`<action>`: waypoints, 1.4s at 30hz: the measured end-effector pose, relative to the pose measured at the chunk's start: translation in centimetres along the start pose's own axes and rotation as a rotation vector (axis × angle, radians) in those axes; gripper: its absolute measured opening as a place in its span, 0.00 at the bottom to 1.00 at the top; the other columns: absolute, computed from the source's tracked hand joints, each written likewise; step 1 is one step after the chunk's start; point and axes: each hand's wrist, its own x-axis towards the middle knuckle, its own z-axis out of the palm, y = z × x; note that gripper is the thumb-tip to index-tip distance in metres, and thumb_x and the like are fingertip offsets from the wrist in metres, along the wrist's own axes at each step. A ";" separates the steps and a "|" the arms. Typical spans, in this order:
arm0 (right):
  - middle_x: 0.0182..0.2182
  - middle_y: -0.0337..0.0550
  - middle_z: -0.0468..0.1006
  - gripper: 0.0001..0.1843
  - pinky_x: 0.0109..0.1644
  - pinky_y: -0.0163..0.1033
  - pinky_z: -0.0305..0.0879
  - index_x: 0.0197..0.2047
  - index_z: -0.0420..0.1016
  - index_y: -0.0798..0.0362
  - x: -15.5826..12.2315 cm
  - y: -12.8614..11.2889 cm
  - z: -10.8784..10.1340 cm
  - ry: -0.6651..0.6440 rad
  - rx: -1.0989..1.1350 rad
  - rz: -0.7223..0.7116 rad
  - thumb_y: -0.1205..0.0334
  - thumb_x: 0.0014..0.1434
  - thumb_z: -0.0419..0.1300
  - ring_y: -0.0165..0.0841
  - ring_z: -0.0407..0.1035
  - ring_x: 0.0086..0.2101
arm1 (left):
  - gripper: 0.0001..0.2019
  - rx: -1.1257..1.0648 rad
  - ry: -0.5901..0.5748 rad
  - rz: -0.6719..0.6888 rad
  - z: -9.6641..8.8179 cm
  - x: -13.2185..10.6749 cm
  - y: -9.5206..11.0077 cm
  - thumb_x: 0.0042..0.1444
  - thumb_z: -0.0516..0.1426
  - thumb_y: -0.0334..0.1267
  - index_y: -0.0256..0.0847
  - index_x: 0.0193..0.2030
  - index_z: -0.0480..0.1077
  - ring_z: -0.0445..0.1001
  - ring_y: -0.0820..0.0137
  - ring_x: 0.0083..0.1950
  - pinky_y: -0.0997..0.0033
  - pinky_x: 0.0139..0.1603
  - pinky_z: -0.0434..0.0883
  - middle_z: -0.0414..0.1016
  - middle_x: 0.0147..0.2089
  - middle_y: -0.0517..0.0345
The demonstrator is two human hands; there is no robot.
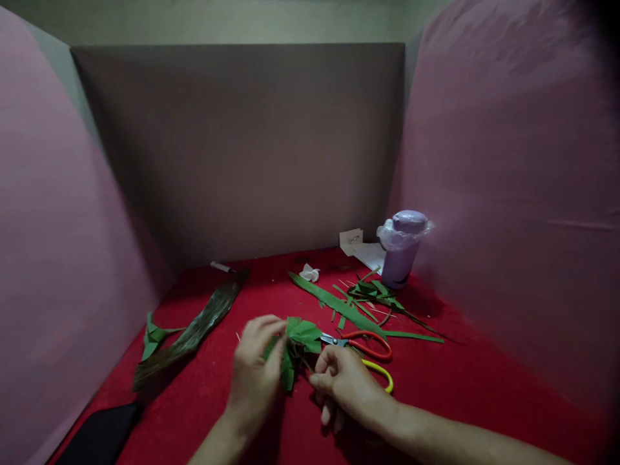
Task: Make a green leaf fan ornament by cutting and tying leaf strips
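My left hand [259, 358] is closed on a folded green leaf piece [304, 332], its fingers wrapped round the left side. Several leaf flaps spread out from the piece like petals. Close by on the right, my right hand [346, 384] pinches a thin brownish strip [308, 366] that runs toward the underside of the leaf piece. Scissors [371, 341] with one red and one yellow handle lie just beyond the right hand, which partly covers them. Their blade tips point left, toward the leaf piece.
Behind the scissors lie a long green leaf strip [334, 300] and a heap of leaf scraps [375, 290] with toothpicks. A purple cup [400, 261] wrapped in plastic stands at the right. At left are a dark leaf bundle [203, 326], a folded leaf [154, 336] and a black object [99, 436].
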 end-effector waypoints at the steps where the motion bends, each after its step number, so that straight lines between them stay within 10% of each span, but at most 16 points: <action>1: 0.14 0.29 0.68 0.09 0.10 0.27 0.55 0.33 0.54 0.51 -0.2 0.3 0.0 -0.002 -0.020 0.005 0.66 0.50 0.53 0.30 0.66 0.12 | 0.09 0.060 -0.098 0.115 0.6 -0.7 0.4 0.54 0.55 0.31 0.43 0.41 0.72 0.68 0.65 0.46 0.61 0.48 0.68 0.72 0.43 0.53; 11: 0.27 0.39 0.73 0.08 0.31 0.32 0.58 0.30 0.64 0.53 -3.8 1.0 -2.5 0.080 -0.868 -0.389 0.75 0.47 0.54 0.30 0.66 0.28 | 0.12 0.436 -0.128 0.596 3.5 -3.8 -0.3 0.59 0.48 0.30 0.34 0.40 0.72 0.70 0.61 0.42 0.63 0.37 0.73 0.77 0.38 0.50; 42: 0.21 0.42 0.75 0.09 0.22 0.32 0.48 0.26 0.70 0.55 -3.8 3.5 -2.8 0.069 -1.154 -0.525 0.76 0.46 0.53 0.30 0.68 0.22 | 0.11 0.373 -0.239 0.504 3.4 -3.1 0.4 0.59 0.48 0.30 0.39 0.34 0.71 0.72 0.65 0.37 0.67 0.34 0.73 0.75 0.32 0.51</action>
